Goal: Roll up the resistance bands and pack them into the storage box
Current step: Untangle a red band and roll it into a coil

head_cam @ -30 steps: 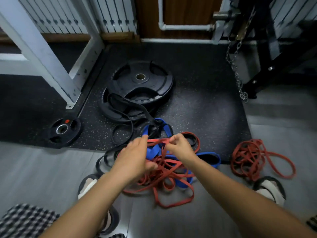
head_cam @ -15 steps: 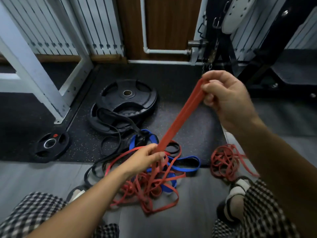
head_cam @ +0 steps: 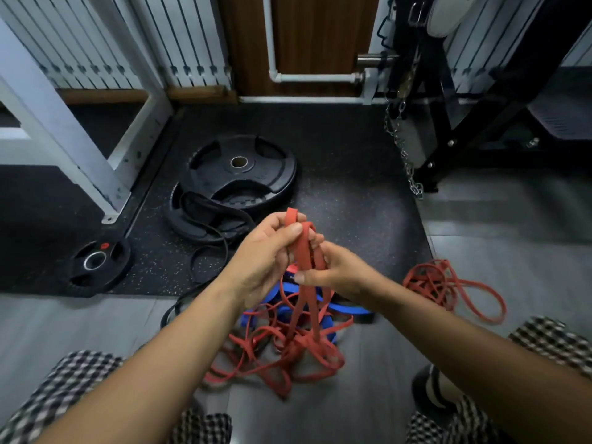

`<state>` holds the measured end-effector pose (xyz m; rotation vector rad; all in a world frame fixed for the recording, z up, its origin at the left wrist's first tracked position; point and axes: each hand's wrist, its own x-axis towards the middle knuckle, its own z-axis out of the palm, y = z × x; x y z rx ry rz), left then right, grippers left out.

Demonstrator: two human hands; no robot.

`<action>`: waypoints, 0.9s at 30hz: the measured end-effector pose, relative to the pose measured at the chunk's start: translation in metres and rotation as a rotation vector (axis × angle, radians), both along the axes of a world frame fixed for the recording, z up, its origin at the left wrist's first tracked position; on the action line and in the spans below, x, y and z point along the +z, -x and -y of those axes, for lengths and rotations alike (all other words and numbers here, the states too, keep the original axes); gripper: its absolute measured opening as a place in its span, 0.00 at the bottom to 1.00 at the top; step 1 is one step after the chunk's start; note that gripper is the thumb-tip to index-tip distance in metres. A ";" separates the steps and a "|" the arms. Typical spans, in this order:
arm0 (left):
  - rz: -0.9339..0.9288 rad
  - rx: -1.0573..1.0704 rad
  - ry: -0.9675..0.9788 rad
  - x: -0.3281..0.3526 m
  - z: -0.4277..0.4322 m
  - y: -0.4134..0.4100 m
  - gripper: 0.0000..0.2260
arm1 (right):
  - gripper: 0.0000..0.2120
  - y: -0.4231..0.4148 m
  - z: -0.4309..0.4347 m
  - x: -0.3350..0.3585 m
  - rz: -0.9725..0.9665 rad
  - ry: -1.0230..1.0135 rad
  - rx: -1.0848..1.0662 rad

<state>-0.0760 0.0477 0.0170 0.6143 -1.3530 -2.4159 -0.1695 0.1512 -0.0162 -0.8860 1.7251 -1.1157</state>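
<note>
1. The left hand [head_cam: 266, 257], dead centre of the frame, has its fingers curled round the folded top of a red band [head_cam: 302, 251], with the thumb pressed on it.
2. The right hand [head_cam: 336, 274] is just beside it, gripping the same band's strands a bit lower down.
3. From there the band hangs into the tangled red pile [head_cam: 288, 350] on the grey floor, lower centre, with blue bands [head_cam: 342, 308] mixed in.
4. A second red heap [head_cam: 448, 286] sits well apart at the right. Some black bands [head_cam: 208, 213] are draped over the big weight plates [head_cam: 240, 174], up and left of the hands.
</note>
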 end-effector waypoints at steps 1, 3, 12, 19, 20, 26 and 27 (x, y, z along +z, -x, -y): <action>0.023 -0.012 0.064 0.000 0.003 0.000 0.06 | 0.16 0.002 0.000 0.001 0.028 -0.008 0.010; 0.103 0.012 0.167 0.000 0.008 0.001 0.05 | 0.06 0.005 0.000 0.002 -0.014 -0.015 0.015; 0.335 -0.122 0.329 -0.040 -0.009 -0.003 0.15 | 0.05 0.021 0.003 0.040 0.180 0.120 -0.269; 0.328 -0.692 0.558 -0.077 -0.045 -0.012 0.08 | 0.05 0.030 0.005 0.092 0.515 0.516 -0.328; 0.359 -0.700 0.559 -0.077 -0.044 -0.011 0.04 | 0.05 0.039 0.002 0.097 0.486 0.560 -0.352; 0.413 -0.110 0.313 -0.044 -0.014 0.001 0.08 | 0.11 0.083 -0.022 0.068 -0.238 0.136 -0.439; 0.325 -0.026 0.211 -0.036 -0.009 0.004 0.09 | 0.11 0.080 -0.024 0.060 -0.228 0.071 -0.368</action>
